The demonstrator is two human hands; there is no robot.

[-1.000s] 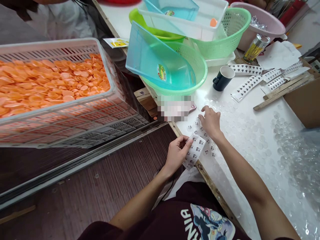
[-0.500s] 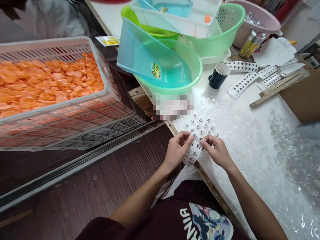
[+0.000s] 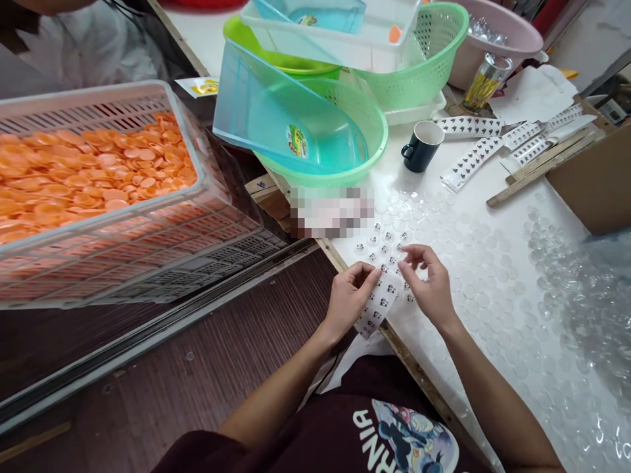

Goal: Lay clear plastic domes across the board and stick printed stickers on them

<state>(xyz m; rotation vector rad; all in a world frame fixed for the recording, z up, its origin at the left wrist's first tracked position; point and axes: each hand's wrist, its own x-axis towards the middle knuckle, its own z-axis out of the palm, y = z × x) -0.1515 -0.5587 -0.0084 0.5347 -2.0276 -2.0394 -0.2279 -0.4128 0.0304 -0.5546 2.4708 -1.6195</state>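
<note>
My left hand is closed on a white sticker strip printed with small black panda faces, its thumb and forefinger pinching the upper edge. The strip hangs over the table's front edge. My right hand is just right of the strip, with thumb and forefinger curled close together; anything between the tips is too small to make out. Beyond both hands lie several clear round discs bearing panda stickers. Plain clear discs spread to the right.
A crate of orange discs stands at left. Green basins and a blue tray are at the back, near a dark mug. More sticker strips, wooden slats and a clear plastic heap lie right.
My right hand has come away from the strip and moved slightly up and right. My left hand still holds the strip. The whole view has shifted a little.
</note>
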